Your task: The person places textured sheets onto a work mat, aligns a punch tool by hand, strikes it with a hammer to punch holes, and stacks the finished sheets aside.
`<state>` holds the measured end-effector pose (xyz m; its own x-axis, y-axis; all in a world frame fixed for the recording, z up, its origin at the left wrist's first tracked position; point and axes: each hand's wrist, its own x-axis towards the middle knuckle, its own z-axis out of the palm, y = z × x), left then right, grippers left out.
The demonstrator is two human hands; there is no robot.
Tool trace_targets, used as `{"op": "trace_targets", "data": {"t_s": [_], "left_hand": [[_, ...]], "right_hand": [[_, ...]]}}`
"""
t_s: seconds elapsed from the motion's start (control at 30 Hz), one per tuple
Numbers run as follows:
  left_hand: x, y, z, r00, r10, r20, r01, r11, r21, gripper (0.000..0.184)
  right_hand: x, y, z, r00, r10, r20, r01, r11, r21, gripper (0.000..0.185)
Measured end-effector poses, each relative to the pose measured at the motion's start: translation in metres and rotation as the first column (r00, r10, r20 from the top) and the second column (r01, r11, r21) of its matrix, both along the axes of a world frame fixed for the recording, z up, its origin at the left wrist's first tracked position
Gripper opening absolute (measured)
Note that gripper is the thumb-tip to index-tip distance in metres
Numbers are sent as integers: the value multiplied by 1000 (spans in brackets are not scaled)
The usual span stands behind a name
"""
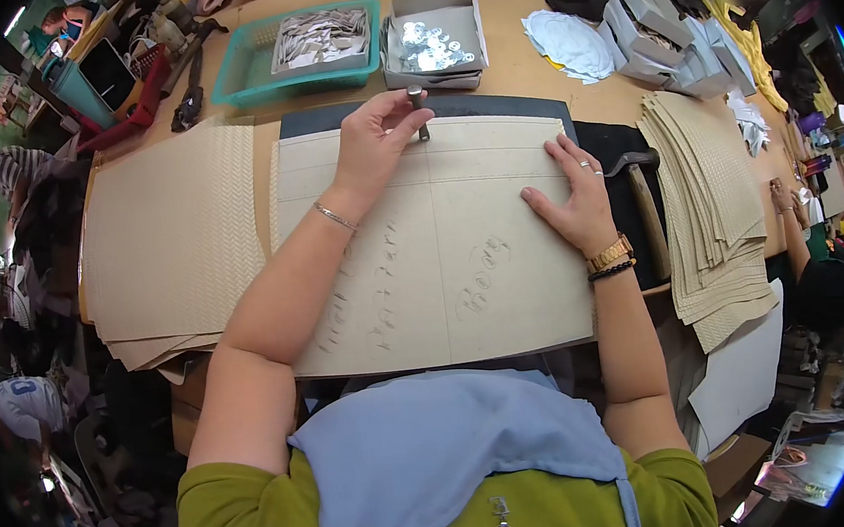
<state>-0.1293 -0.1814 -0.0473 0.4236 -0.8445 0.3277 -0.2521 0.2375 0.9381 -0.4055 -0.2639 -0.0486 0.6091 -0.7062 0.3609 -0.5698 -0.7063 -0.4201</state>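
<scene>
My left hand (378,139) pinches a short metal punch (415,94) between thumb and fingers. The punch stands nearly upright, its lower end at the upper part of a cream card pattern (392,266). Ruled lines and handwriting, including the word "Body", mark the card. On the card's right edge my right hand (580,205) lies flat with its fingers spread. Beneath the card's far edge a dark board (314,122) shows. Just right of that hand a hammer (646,209) rests on black material, its head toward the far side. What lies under the card is mostly hidden.
Stacks of beige woven-textured sheets lie left (179,235) and right (706,178). Beyond the board are a teal basket (240,77) and a box of shiny discs (433,50). White round pieces (569,45) and grey boxes (643,33) sit far right. Another person's arm (790,226) shows at right.
</scene>
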Motion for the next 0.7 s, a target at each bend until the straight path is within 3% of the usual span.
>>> {"op": "trace_targets", "data": {"t_s": [0.47, 0.57, 0.7], "left_hand": [[1, 1, -1, 999, -30, 41, 30, 1000, 0, 20], [1, 0, -7, 997, -69, 46, 66, 995, 74, 19], [-1, 1, -7, 995, -43, 86, 37, 997, 74, 18]], "right_hand": [[0, 1, 1, 1000, 3, -14, -3, 1000, -18, 66], [-3, 1, 1, 1000, 20, -20, -20, 1000, 8, 63], [-44, -14, 16, 972, -229, -44, 216, 956, -197, 50]]}}
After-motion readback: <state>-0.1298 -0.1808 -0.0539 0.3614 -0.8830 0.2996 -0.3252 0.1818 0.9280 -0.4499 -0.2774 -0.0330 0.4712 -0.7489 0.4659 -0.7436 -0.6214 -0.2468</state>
